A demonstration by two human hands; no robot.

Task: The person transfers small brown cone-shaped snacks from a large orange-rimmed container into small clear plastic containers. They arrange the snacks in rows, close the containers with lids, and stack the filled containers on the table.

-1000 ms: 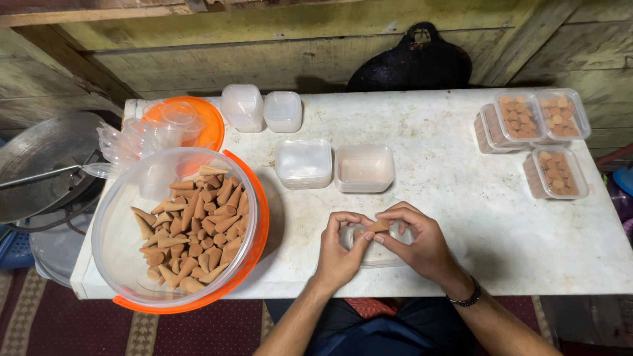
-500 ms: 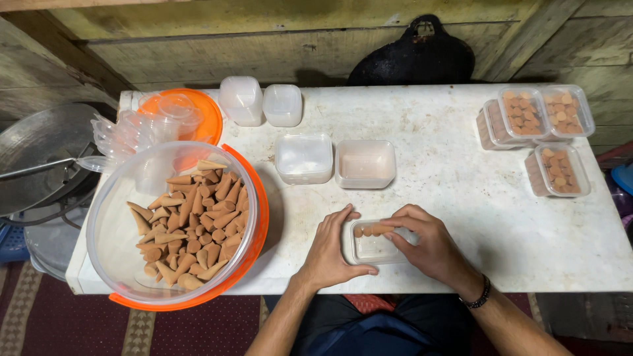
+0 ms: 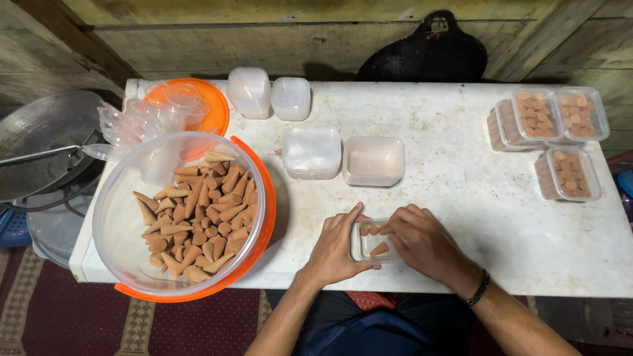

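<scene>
Filling step, judged in progress. The left hand (image 3: 335, 247) lies flat and open against the left wall of a small clear box (image 3: 370, 242) at the near edge of the white table (image 3: 461, 198), steadying it; the right hand (image 3: 422, 242) curls over the box from the right, fingertips pinched at its rim, apparently on a brown cone, though the grip itself is partly hidden. About 3 cones show inside the box, so it looks barely begun. A next move would call for fetching further cones from the large clear bowl (image 3: 125, 217), which sits well to the left on an orange lid (image 3: 254, 257), while the left hand keeps the light box from sliding.

Counts: 1 box in hand; 2 empty boxes, namely a clear one (image 3: 312, 153) and a pinkish one (image 3: 373, 160), side by side just beyond the hands; 2 frosted containers (image 3: 249, 92) at the far edge; 3 filled boxes visible from above (image 3: 567, 173) at the far right, with at least 1 more stacked beneath; a cluster of small clear cups (image 3: 132, 122) on a second orange lid (image 3: 214, 109), number unclear; 1 dark bag (image 3: 428, 56) beyond the table; 1 metal pan (image 3: 39, 142) off the left edge. Loose cones in the bowl: several dozen, too heaped to count
</scene>
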